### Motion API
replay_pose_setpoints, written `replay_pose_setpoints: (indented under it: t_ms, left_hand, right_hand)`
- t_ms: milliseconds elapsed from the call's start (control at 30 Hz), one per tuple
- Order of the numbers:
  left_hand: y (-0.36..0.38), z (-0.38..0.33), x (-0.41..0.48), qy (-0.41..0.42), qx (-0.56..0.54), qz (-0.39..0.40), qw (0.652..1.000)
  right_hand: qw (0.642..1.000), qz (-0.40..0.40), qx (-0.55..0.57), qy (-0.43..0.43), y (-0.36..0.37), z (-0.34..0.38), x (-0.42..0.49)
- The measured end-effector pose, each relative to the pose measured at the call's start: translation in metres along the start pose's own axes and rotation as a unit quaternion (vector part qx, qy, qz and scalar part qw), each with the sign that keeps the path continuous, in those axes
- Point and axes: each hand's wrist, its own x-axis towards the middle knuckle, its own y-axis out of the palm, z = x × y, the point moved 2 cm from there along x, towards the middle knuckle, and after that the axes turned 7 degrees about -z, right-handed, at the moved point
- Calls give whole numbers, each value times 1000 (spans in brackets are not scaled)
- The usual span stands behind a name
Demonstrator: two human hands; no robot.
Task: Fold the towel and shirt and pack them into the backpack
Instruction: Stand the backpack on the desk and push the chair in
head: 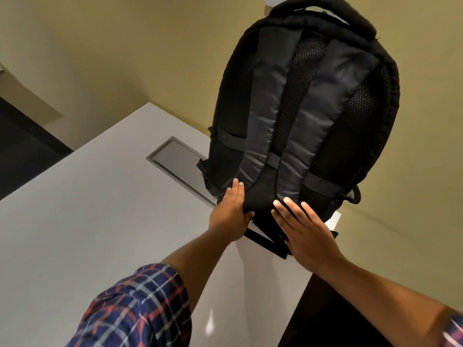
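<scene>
Pressing against the lower back of the backpack [300, 108], both of my hands appear with fingers straight and spread only slightly. My left hand [230, 209] lies flat on the bottom left corner of the back panel, fingertips pointing up, thumb resting along the bag's bottom edge; whether the thumb hooks under that edge I cannot tell. My right hand [303, 231] is held wide and flat, its fingertips touching the bottom edge of the bag just right of centre, its palm above a loose black strap end [263, 240] that trails from the bag onto the bench [87, 221]. Neither hand has its fingers closed around anything.

The backpack is black and stands upright near the far right corner of the white bench, its back panel facing me. Two padded grey shoulder straps [265, 96] run side by side from the top of the bag down to the base, with black mesh padding [298, 78] showing between and beside them.

Just left of the bag, a grey rectangular hatch [175, 161] is set flush into the bench top, and the bag's lower left side partly overlaps it. A checked sleeve [135, 309] in blue, red and white covers my left arm above the elbow. A pale yellow wall [125, 46] rises behind the bench and the bag.
</scene>
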Motion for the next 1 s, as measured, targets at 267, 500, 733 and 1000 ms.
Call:
replay_pose_setpoints:
  t_ms: [267,500,733,1000]
  left_hand:
    - [3,-3,25,-22,8,49,999]
    - [-2,-1,13,-20,5,46,999]
    - [-19,-1,-46,-26,17,27,999]
    - [-24,73,-182,-108,58,12,992]
  right_hand:
    - [1000,-19,-10,-7,4,-16,11]
    - [1000,-6,16,-6,-3,-10,9]
    - [997,23,71,25,-19,2,5]
    - [993,34,113,-11,-25,82,-20]
